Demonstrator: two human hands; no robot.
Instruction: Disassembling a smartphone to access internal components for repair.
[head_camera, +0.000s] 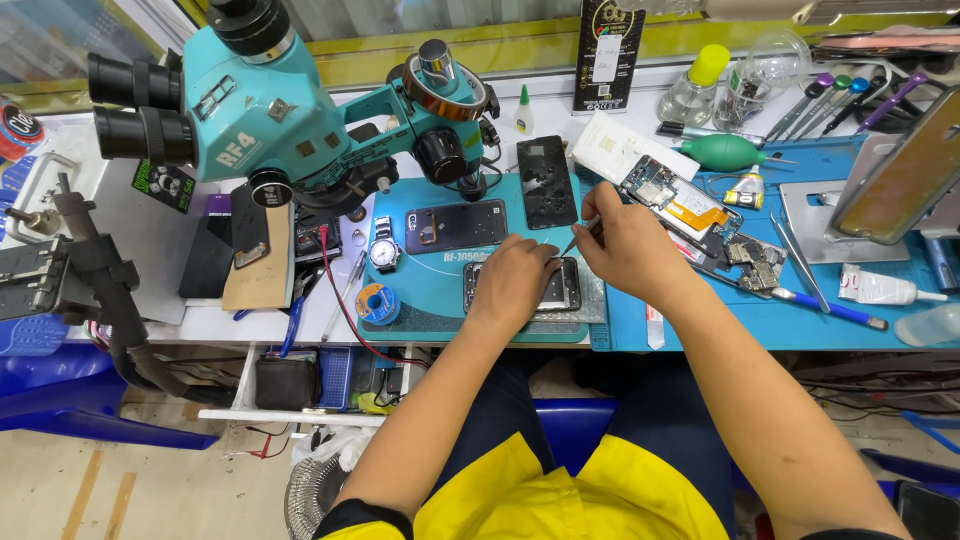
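In the head view, the left hand (512, 280) lies flat over a dark phone (560, 287) that rests on the teal work mat (440, 290) at the front of the bench, its fingers curled down on the phone's upper edge and pinning it in place. The right hand (628, 245) sits just beside it, fingers pinched tightly around slim metal tweezers (582, 236) whose tip points down toward the phone's top edge. A second phone back (455, 225) lies on the mat behind, with a wristwatch (384, 250) to its left and a black phone panel (546, 181) standing further back. A teal stereo microscope (270, 110) rises at the left. An opened phone (690, 215) with exposed boards lies on the blue mat (760, 320) to the right.
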